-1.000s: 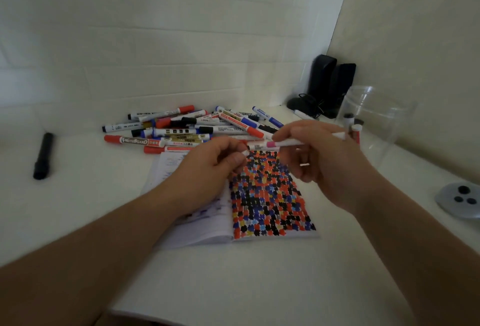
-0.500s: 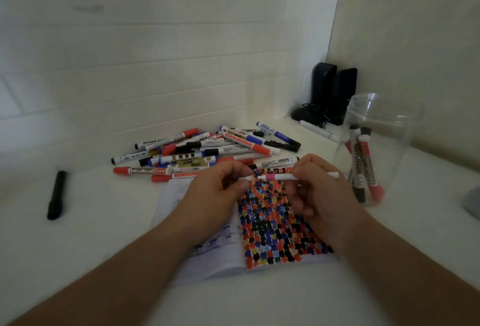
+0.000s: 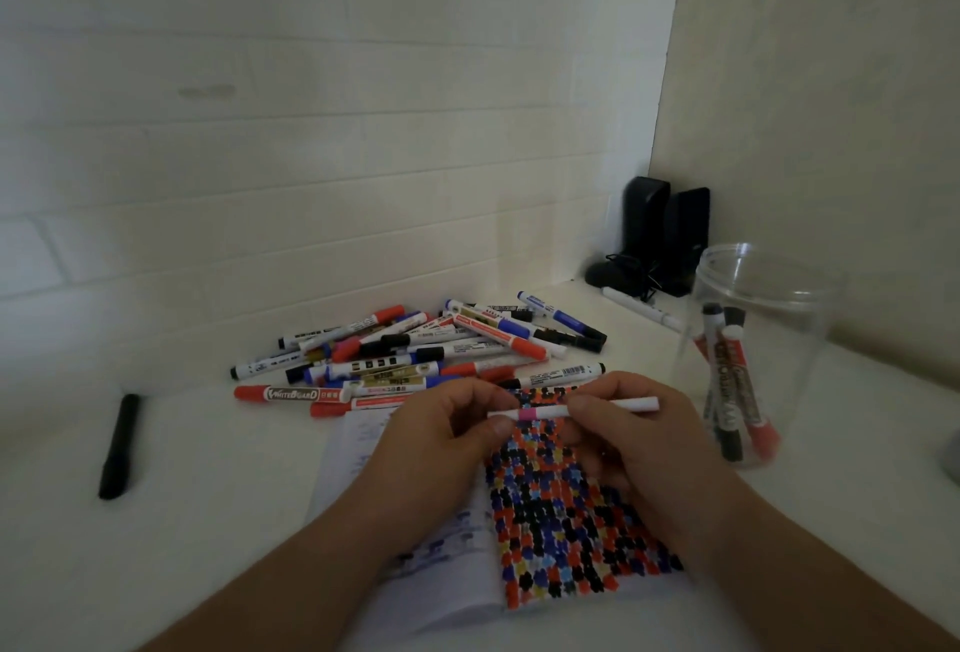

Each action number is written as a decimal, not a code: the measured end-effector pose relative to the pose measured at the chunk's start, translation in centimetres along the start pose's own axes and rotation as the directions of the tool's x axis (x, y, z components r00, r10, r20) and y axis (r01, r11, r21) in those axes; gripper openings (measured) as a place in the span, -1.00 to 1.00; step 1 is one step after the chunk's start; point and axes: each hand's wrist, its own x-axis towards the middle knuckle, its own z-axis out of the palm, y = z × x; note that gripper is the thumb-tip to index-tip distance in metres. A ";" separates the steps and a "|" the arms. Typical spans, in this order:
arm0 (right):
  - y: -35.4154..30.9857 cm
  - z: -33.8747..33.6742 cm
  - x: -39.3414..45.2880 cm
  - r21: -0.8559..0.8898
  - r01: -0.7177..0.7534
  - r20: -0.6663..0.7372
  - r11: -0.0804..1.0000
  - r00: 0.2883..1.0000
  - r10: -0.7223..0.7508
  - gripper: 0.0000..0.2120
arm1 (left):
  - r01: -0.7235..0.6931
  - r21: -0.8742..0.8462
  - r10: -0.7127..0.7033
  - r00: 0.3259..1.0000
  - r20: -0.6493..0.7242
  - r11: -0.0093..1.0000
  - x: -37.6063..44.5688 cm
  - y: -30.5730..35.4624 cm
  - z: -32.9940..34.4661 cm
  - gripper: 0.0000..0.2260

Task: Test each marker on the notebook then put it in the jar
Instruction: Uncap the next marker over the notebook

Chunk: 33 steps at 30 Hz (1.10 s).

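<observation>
A thin white marker with a pink band [image 3: 545, 413] lies level in the air over the open notebook [image 3: 566, 521], whose right page is covered in red, blue and black marks. My left hand [image 3: 441, 448] pinches the marker's left end. The barrel is gripped by my right hand [image 3: 634, 438], and its right end sticks out past the fingers. A heap of markers [image 3: 415, 355] lies behind the notebook. To the right stands a clear plastic jar [image 3: 753, 355] with several markers inside.
A black marker [image 3: 118, 446] lies alone at the left of the white table. Two black speakers [image 3: 665, 235] and a cable sit in the back corner, with a white marker [image 3: 644, 313] in front of them. Walls close the back and right sides.
Both hands with the pink-banded marker have come down closer to the notebook. The camera has tilted up, so the jar and the wall show more fully.
</observation>
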 end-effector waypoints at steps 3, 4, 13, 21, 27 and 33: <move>-0.2 -0.1 -0.1 -0.029 0.031 0.016 0.999 0.999 -0.030 -0.81 | -0.007 -0.084 0.005 1.000 -0.030 0.996 -0.4 0.3 -0.1 -0.85; -0.3 -0.1 -0.2 -0.028 0.039 0.027 0.999 0.999 -0.038 -0.82 | -0.017 -0.092 0.013 0.999 -0.042 0.996 -0.6 0.3 -0.1 -0.84; -0.7 0.2 -1.1 -0.171 0.183 0.114 0.968 0.980 -0.165 -0.86 | -0.337 0.350 0.367 0.930 -0.019 0.874 -1.5 1.1 -0.8 -0.85; 0.6 -0.6 -0.5 -0.564 0.323 0.253 0.760 0.944 -0.213 -0.67 | -0.165 0.658 0.261 0.964 -0.050 0.735 -1.6 1.3 -8.0 -0.85; 1.0 -0.5 -0.4 -0.593 0.336 0.271 0.732 0.939 -0.212 -0.94 | 0.379 0.660 -0.047 0.885 -0.463 0.649 -4.4 -1.8 -18.2 -0.79; 1.0 -0.4 -0.6 -0.584 0.339 0.275 0.737 0.938 -0.213 -0.97 | 0.432 0.818 -0.168 0.902 -0.398 0.380 -5.3 -5.9 -19.4 -0.77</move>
